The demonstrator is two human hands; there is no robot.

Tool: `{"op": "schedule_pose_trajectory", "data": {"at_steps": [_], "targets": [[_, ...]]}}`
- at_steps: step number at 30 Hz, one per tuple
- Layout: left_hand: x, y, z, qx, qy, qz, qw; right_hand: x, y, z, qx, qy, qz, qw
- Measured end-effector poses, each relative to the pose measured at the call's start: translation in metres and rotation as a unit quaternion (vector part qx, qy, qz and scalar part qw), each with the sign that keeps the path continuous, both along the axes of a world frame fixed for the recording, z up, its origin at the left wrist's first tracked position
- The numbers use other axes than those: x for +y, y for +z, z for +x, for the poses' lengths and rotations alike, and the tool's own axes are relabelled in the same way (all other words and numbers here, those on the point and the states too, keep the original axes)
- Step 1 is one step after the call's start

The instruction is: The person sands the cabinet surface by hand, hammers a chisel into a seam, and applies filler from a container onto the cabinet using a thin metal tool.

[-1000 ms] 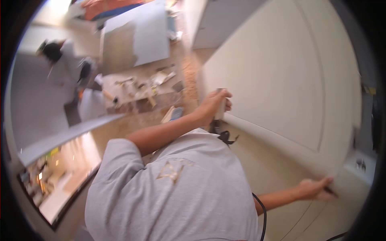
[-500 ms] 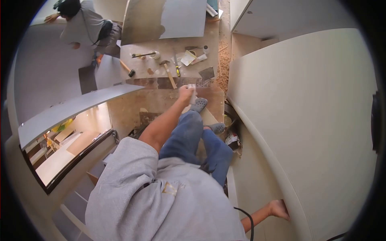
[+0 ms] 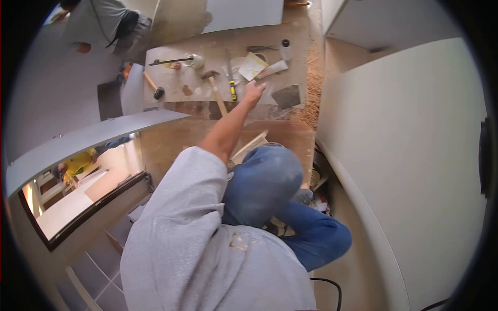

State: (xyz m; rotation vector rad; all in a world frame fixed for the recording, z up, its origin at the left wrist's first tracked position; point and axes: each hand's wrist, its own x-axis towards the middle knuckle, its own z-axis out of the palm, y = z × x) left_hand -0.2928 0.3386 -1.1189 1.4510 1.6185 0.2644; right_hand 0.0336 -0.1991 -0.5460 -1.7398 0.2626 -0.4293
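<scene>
My left hand reaches out low over the floor panel, fingers apart, with nothing visible in it. Just beyond its fingertips lie a yellow and white paper packet and a white tube. To its left are a chisel with a yellow and black handle and a claw hammer. A dark square sheet lies to its right. My right hand is out of sight.
A co-worker bends at the upper left. A mallet and a jar stand among the tools. A large pale panel fills the right side. Wood shavings line the floor; a cable curves near my side.
My left hand has moved forward to the tools, and the white thing it held no longer shows in it. My knees have bent lower. My right hand has left the view.
</scene>
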Motion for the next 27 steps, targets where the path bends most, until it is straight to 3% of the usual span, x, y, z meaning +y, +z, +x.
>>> {"op": "schedule_pose_trajectory", "data": {"at_steps": [2, 4, 8, 10, 12, 15, 18, 22, 23, 24, 25, 26, 27], "targets": [[0.017, -0.009, -0.007, 0.133, 0.115, 0.126, 0.976, -0.011, -0.015, 0.003, 0.000, 0.013, -0.035, 0.999], [0.004, -0.011, -0.036, 0.303, 0.198, 0.105, 0.926, -0.021, -0.028, 0.006, 0.003, 0.018, -0.065, 0.998], [-0.012, -0.025, -0.091, 0.389, 0.309, -0.041, 0.867, -0.039, -0.042, 0.011, 0.009, 0.024, -0.121, 0.992], [-0.011, -0.067, -0.136, 0.278, 0.258, -0.155, 0.912, -0.048, -0.048, 0.014, 0.012, 0.021, -0.155, 0.988], [-0.001, -0.098, -0.161, 0.172, 0.266, -0.195, 0.928, -0.058, -0.048, 0.015, 0.014, 0.011, -0.188, 0.982], [0.004, -0.084, -0.154, 0.134, 0.268, -0.185, 0.936, -0.073, -0.048, 0.017, 0.012, 0.009, -0.232, 0.973], [-0.017, -0.033, -0.156, 0.089, 0.309, -0.166, 0.932, -0.098, -0.044, 0.024, 0.011, 0.024, -0.272, 0.962], [-0.081, 0.046, -0.156, 0.025, 0.264, -0.073, 0.961, -0.162, -0.020, 0.033, 0.023, 0.048, -0.351, 0.935], [-0.097, 0.083, -0.156, 0.005, 0.236, -0.063, 0.970, -0.188, -0.017, 0.037, 0.022, 0.073, -0.417, 0.906], [-0.109, 0.137, -0.148, -0.018, 0.206, -0.051, 0.977, -0.220, -0.022, 0.042, -0.001, 0.121, -0.534, 0.836], [-0.120, 0.196, -0.136, -0.023, 0.163, -0.036, 0.986, -0.249, -0.040, 0.044, -0.057, 0.191, -0.652, 0.732], [-0.127, 0.246, -0.130, 0.017, 0.070, 0.041, 0.997, -0.262, -0.057, 0.031, -0.070, 0.224, -0.681, 0.694], [-0.131, 0.305, -0.120, 0.021, 0.008, 0.074, 0.997, -0.217, -0.082, -0.017, 0.018, 0.197, -0.447, 0.873]]}}
